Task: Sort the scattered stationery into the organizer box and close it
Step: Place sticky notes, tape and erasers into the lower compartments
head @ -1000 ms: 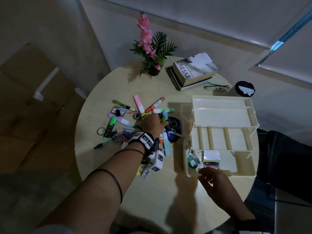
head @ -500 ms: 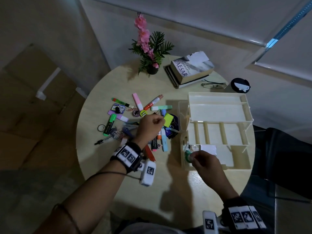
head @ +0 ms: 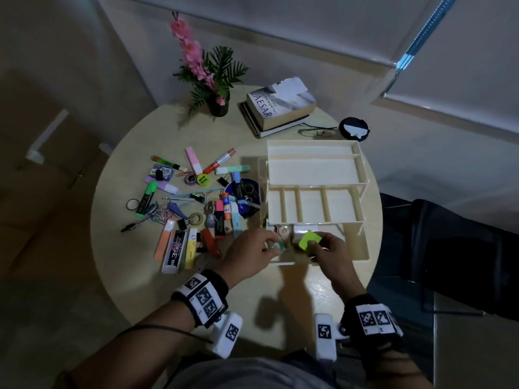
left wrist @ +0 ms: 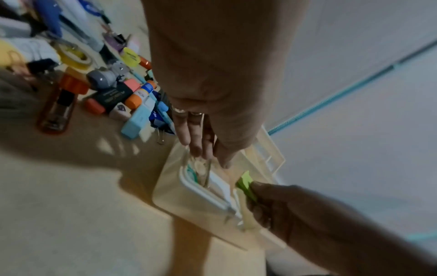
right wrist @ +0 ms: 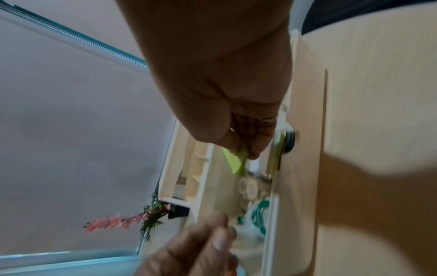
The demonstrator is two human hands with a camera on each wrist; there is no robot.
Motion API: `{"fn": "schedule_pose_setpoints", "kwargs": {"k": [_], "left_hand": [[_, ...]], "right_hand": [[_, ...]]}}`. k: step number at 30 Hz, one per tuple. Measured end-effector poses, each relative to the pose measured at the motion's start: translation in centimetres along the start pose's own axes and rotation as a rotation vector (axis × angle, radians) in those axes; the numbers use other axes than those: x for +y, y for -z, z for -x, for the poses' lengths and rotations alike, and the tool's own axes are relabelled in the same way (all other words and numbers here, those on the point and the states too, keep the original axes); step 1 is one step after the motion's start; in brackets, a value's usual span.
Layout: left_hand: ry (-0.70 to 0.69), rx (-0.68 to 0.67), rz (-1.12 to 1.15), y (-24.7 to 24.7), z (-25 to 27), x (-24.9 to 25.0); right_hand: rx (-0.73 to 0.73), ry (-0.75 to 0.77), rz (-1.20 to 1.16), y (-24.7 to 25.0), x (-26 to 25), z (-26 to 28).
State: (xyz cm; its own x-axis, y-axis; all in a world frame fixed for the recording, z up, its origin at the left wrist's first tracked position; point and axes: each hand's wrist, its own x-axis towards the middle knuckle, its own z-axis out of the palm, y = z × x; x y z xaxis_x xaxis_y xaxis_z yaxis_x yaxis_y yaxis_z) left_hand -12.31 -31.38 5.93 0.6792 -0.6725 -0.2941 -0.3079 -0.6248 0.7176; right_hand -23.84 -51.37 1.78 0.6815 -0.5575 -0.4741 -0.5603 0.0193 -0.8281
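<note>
The cream organizer box [head: 364, 248] stands open on the right of the round table, its tiered trays [head: 314, 169] raised and bare. My right hand [head: 316, 244] pinches a lime-green sticky-note pad [head: 307, 239] over the box's bottom compartment; the pad [right wrist: 234, 162] hangs edge-down from the fingers. My left hand [head: 271, 245] reaches into the same compartment's left end, fingers loosely extended [left wrist: 196, 142] over tape rolls [head: 283, 230]. Whether they touch a roll I cannot tell. Scattered highlighters, markers, clips and tape [head: 196, 206] lie left of the box.
A stack of books [head: 280, 108], a potted plant with pink flowers [head: 216, 88], glasses [head: 317, 132] and a black round object [head: 354, 129] sit at the table's far side. A dark chair [head: 449, 248] stands to the right. The table's near edge is just below my wrists.
The left hand lifted the green pad from the pile and carried it right to the box. The pad is now in the right hand, which moved over the bottom compartment.
</note>
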Motion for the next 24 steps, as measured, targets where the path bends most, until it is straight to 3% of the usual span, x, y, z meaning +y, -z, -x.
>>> {"fn": "schedule_pose_setpoints", "kwargs": {"k": [3, 14, 19, 24], "left_hand": [[-0.018, -0.035, -0.161, -0.8, 0.8, -0.3], [-0.047, -0.02, -0.143, -2.8, 1.9, -1.8], [-0.073, -0.068, -0.062, -2.7, 2.8, -2.4], [-0.086, 0.097, 0.045, -1.7, 4.5, -3.5]], "right_hand": [[0.022, -0.02, 0.098, 1.5, 1.3, -2.4], [0.155, -0.124, -0.006, -0.4, 1.8, -7.0], [0.206, -0.102, 0.073, -0.7, 2.3, -7.4], [0.211, -0.003, 0.287, -0.3, 2.6, -7.3]]}}
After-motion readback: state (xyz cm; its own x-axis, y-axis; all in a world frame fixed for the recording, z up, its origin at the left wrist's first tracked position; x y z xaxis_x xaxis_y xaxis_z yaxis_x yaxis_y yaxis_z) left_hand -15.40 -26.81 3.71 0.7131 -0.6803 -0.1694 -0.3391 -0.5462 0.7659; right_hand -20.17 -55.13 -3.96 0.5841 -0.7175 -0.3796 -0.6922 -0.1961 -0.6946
